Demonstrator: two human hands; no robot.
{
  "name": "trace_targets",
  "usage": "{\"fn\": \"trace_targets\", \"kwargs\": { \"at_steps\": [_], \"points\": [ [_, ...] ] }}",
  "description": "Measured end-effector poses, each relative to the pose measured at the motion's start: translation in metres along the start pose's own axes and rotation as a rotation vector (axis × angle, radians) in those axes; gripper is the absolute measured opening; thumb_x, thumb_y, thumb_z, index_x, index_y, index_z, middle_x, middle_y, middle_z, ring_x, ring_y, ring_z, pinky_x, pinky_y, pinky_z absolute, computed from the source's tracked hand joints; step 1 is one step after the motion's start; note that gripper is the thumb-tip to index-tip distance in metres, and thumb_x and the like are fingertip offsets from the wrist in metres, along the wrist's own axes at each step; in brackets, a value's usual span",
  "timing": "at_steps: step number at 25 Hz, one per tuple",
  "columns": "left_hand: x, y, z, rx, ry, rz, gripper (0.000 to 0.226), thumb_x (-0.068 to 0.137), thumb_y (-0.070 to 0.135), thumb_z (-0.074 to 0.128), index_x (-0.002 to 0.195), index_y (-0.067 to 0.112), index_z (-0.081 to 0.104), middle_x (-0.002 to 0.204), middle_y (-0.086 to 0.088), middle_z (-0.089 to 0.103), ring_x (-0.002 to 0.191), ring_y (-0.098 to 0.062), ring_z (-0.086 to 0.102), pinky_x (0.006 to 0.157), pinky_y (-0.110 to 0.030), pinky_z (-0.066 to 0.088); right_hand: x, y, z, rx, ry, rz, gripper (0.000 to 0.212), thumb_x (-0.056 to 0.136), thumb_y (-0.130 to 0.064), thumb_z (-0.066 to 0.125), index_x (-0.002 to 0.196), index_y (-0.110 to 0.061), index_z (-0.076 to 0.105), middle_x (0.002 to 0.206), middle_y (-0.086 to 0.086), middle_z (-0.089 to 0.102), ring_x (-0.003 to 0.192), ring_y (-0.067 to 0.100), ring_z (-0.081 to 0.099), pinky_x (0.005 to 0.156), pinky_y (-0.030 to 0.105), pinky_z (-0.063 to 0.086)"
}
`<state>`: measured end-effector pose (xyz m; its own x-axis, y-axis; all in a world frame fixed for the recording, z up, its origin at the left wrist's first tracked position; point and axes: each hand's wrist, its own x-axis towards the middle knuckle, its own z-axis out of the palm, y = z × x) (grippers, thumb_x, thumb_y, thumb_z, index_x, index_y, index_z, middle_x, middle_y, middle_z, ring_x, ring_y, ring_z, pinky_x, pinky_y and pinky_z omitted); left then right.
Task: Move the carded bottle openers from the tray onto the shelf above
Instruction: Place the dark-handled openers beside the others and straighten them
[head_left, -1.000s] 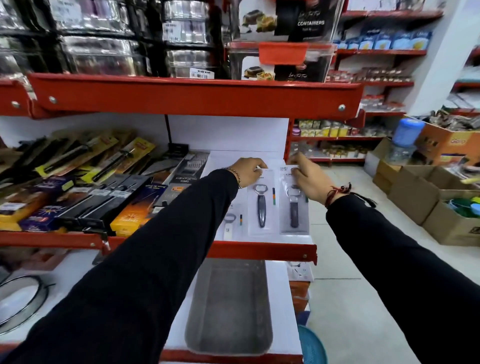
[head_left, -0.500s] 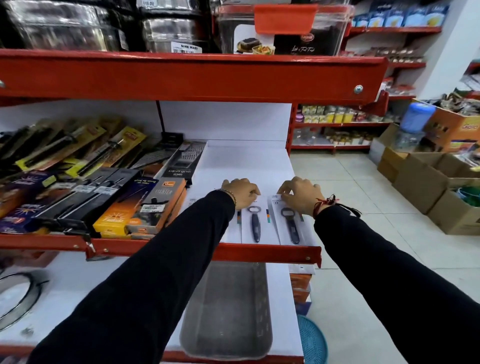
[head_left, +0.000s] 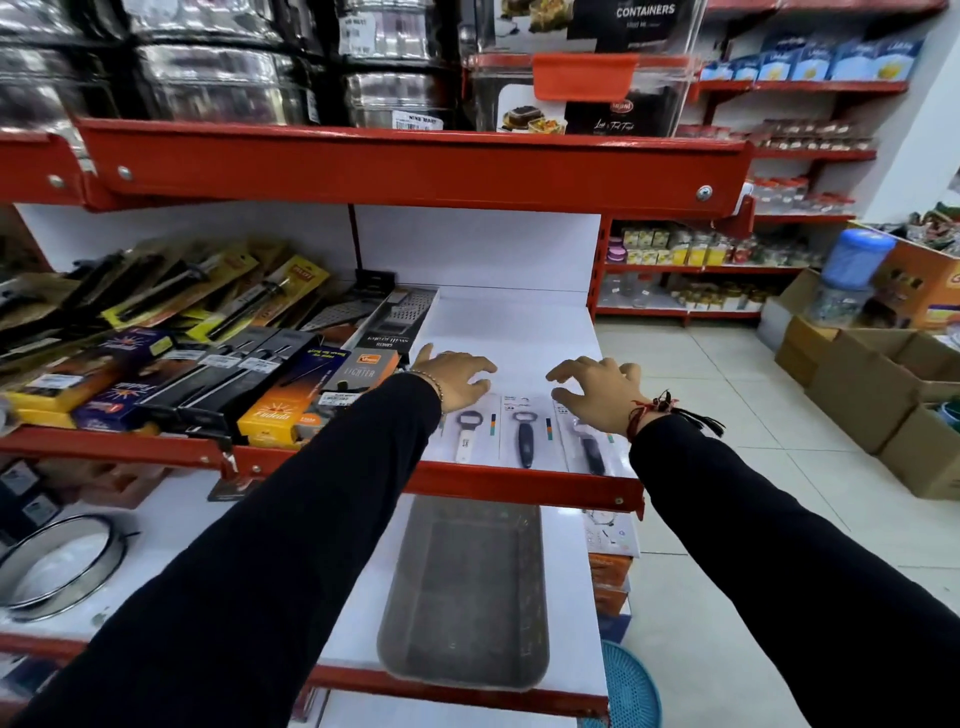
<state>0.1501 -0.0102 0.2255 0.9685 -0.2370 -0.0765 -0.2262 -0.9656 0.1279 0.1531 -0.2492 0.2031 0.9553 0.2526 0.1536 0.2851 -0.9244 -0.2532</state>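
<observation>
3 carded bottle openers (head_left: 523, 439) at shelf (head_left: 519, 332) front edge, white room behind

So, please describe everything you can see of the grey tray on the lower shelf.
The grey tray is a long, shallow rectangle with rounded corners and low walls, apparently of dull translucent plastic. It looks empty. It lies flat on the white lower shelf, its near end at the front edge, directly below the carded bottle openers. Neither hand touches it.

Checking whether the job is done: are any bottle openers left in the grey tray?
No. The grey tray on the lower shelf looks bare, and three carded bottle openers lie on the shelf above.
</observation>
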Motion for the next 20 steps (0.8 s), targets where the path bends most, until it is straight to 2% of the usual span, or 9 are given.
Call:
{"fn": "trace_targets", "kwargs": {
  "at_steps": [2,5,8,10,12,14,17,20],
  "points": [
    [-0.012,-0.016,-0.010,0.082,-0.057,-0.052,0.046,0.100,0.042,0.037,0.145,0.037,0.041,0.156,-0.003,0.042,0.151,-0.020,0.028,0.121,-0.056,-0.016,-0.001,-0.015,0.000,0.017,-0.085,-0.035,0.037,0.093,-0.052,0.048,0.128,-0.042,0.056,0.135,-0.013,0.058,0.130,0.024,0.047,0.111,0.049,0.017],
    [-0.026,-0.034,-0.024,0.177,-0.189,-0.142,0.051,0.092,0.041,0.046,0.143,0.042,0.043,0.162,-0.005,0.033,0.156,-0.015,0.010,0.115,-0.061,-0.027,0.001,-0.040,0.003,0.014,-0.179,-0.074,0.047,0.087,-0.062,0.052,0.131,-0.045,0.054,0.144,-0.014,0.054,0.136,0.022,0.045,0.114,0.053,0.010],
    [-0.035,-0.048,-0.032,0.304,-0.300,-0.156,0.068,0.081,0.062,0.052,0.145,0.045,0.040,0.164,0.003,0.029,0.157,-0.017,0.006,0.109,-0.065,-0.031,0.006,-0.063,0.009,0.013,-0.294,-0.091,0.067,0.078,-0.074,0.057,0.138,-0.046,0.048,0.151,-0.012,0.049,0.142,0.023,0.041,0.117,0.057,0.001],
    [-0.037,-0.052,-0.034,0.294,-0.371,-0.143,0.086,0.069,0.070,0.063,0.147,0.044,0.038,0.164,0.007,0.029,0.156,-0.019,0.012,0.114,-0.062,-0.022,0.008,-0.070,0.012,-0.006,-0.361,-0.078,0.083,0.067,-0.084,0.057,0.140,-0.046,0.045,0.154,-0.012,0.045,0.145,0.023,0.036,0.117,0.059,-0.005],
    [-0.037,-0.053,-0.034,0.239,-0.413,-0.108,0.099,0.062,0.073,0.072,0.149,0.041,0.038,0.163,0.008,0.030,0.153,-0.020,0.022,0.125,-0.054,0.001,0.009,-0.074,0.015,-0.048,-0.419,-0.068,0.096,0.058,-0.090,0.057,0.142,-0.046,0.043,0.156,-0.011,0.041,0.148,0.022,0.033,0.117,0.059,-0.008],
    [-0.038,-0.050,-0.033,0.253,-0.397,-0.063,0.103,0.061,0.072,0.076,0.149,0.036,0.038,0.160,0.007,0.035,0.150,-0.020,0.028,0.125,-0.049,0.013,0.010,-0.075,0.017,-0.063,-0.441,-0.067,0.100,0.055,-0.091,0.058,0.142,-0.046,0.042,0.158,-0.011,0.039,0.148,0.022,0.032,0.117,0.059,-0.009],
    [-0.038,-0.049,-0.031,0.261,-0.336,-0.038,0.100,0.063,0.066,0.079,0.148,0.031,0.040,0.156,0.004,0.041,0.146,-0.020,0.035,0.124,-0.048,0.020,0.011,-0.077,0.016,-0.054,-0.448,-0.062,0.098,0.056,-0.089,0.061,0.142,-0.047,0.042,0.159,-0.011,0.038,0.148,0.021,0.031,0.117,0.059,-0.009],
    [-0.039,-0.050,-0.032,0.250,-0.343,-0.011,0.098,0.065,0.063,0.080,0.149,0.030,0.040,0.155,0.004,0.042,0.146,-0.021,0.036,0.124,-0.048,0.020,0.011,-0.081,0.013,-0.061,-0.471,-0.044,0.094,0.059,-0.084,0.065,0.142,-0.048,0.042,0.159,-0.010,0.037,0.149,0.022,0.030,0.117,0.058,-0.009]
  ]
}}
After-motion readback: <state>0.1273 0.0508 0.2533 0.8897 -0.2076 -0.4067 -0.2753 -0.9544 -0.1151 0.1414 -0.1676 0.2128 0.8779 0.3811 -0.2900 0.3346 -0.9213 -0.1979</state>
